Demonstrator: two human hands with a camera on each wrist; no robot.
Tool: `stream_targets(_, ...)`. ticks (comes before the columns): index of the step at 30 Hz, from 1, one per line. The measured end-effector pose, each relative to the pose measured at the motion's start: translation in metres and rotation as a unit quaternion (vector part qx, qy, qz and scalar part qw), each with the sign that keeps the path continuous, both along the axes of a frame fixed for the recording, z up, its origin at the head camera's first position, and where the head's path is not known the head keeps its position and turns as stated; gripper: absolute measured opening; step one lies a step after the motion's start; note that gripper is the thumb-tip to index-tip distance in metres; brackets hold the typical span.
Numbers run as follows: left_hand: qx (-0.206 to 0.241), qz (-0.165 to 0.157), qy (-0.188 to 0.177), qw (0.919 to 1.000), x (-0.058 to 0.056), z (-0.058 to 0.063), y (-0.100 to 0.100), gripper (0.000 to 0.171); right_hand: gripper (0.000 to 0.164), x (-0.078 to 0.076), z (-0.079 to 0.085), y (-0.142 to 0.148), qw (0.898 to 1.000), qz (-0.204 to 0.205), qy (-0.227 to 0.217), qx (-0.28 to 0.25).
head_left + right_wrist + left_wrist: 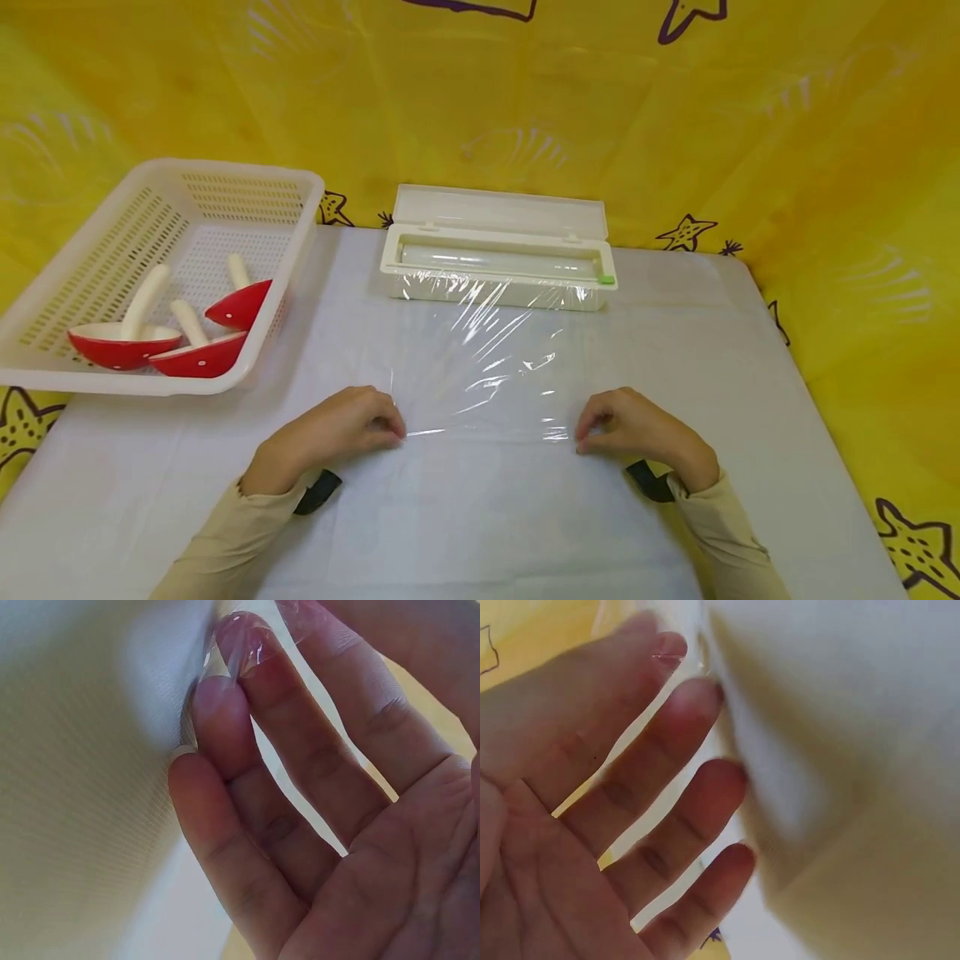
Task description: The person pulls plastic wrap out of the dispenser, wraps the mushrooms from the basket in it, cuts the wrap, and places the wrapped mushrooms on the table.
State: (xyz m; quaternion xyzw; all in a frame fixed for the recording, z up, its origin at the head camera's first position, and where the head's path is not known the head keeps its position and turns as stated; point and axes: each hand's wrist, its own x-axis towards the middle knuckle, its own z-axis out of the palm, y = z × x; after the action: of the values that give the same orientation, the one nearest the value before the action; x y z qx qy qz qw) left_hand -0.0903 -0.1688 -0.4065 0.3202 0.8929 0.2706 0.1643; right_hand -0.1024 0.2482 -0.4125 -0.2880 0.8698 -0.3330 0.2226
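Note:
A sheet of clear plastic wrap (480, 375) stretches from a roll (495, 260) in a cream dispenser box (498, 292) toward the person. My left hand (341, 429) pinches its near left corner between thumb and index finger. The near right corner is pinched by my right hand (637, 425). In the left wrist view the other fingers (697, 799) spread loosely near the white tabletop. Film folds over the fingertips (259, 649) in the right wrist view. The dispenser's lid (498, 212) stands raised at the back, and a green slider (606, 280) sits at its right end.
On the left stands a white plastic basket (300, 250) holding red bowl-like pieces (123, 354) with white handles. A pale cloth (480, 533) covers the table. Yellow patterned fabric (480, 108) hangs behind and at the sides.

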Motion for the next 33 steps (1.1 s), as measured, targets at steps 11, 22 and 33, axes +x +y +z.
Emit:
stream_targets(11, 0.015, 0.003, -0.052, 0.9985, 0.001, 0.007, -0.007, 0.006, 0.009, 0.0, -0.004, -0.001, 1.0, -0.009, -0.014, 0.009)
stream_targets(22, 0.0, 0.106, 0.043, 0.9935, 0.006, 0.042, -0.025, 0.019, 0.012, -0.001, -0.005, -0.002, 1.0, -0.011, 0.003, 0.003)
stream_targets(33, 0.042, 0.199, 0.192, 0.9601, 0.01, 0.064, -0.075, 0.034, 0.012, -0.002, -0.011, -0.003, 1.0, -0.015, 0.023, -0.014)
